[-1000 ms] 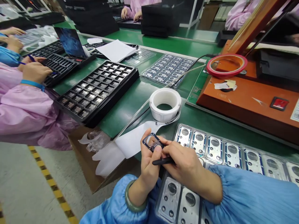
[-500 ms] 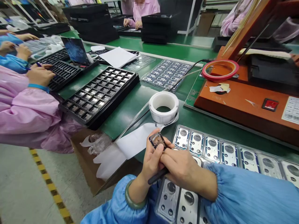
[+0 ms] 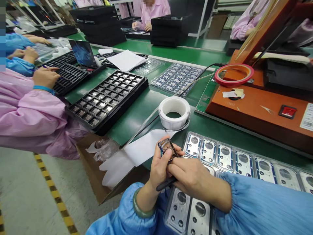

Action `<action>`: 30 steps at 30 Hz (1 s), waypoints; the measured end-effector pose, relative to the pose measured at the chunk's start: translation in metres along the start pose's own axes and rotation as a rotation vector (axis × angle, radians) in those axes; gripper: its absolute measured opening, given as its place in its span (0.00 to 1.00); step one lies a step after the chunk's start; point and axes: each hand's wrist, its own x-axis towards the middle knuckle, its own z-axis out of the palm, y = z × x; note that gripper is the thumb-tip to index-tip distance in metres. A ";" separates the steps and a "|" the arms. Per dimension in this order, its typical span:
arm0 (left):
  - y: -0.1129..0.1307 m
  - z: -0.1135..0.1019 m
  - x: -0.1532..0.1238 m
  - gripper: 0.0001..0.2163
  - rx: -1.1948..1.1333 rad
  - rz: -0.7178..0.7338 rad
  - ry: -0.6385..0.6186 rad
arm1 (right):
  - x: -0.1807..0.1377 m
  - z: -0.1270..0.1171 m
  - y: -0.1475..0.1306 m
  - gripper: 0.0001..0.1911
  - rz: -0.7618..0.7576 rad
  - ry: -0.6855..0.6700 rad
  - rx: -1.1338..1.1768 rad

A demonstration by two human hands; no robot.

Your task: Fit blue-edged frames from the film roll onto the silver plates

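My left hand (image 3: 160, 169) pinches a small dark camera-frame part (image 3: 167, 148) between thumb and fingers, held up near the table's front edge. My right hand (image 3: 193, 178) is closed round a black pen-like tool (image 3: 166, 183) and its fingertips press against the part. Both hands hover over a clear tray (image 3: 244, 161) of silvery camera plates. A roll of white tape (image 3: 174, 112) stands just beyond, with its liner (image 3: 144, 147) trailing toward my hands.
A black tray of small parts (image 3: 107, 96) lies to the left, beside a co-worker's pink sleeve (image 3: 31, 114). An orange machine base (image 3: 259, 111) with a red tape ring (image 3: 233, 74) stands at right. A cardboard box (image 3: 97, 176) sits below the table edge.
My right hand has turned the black tool from level to slanting down left, and both hands shifted slightly right with the part. The view has drifted a little.
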 end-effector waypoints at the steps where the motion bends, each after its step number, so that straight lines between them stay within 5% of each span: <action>1: 0.000 0.000 0.000 0.19 -0.005 0.003 0.005 | 0.000 0.000 0.000 0.20 -0.006 -0.006 0.001; 17: -0.002 -0.006 0.004 0.16 0.064 -0.016 -0.029 | -0.004 -0.004 0.005 0.05 0.034 -0.155 -0.001; 30: -0.003 -0.006 0.001 0.20 -0.096 -0.035 -0.038 | -0.007 -0.001 0.007 0.06 0.023 -0.177 0.004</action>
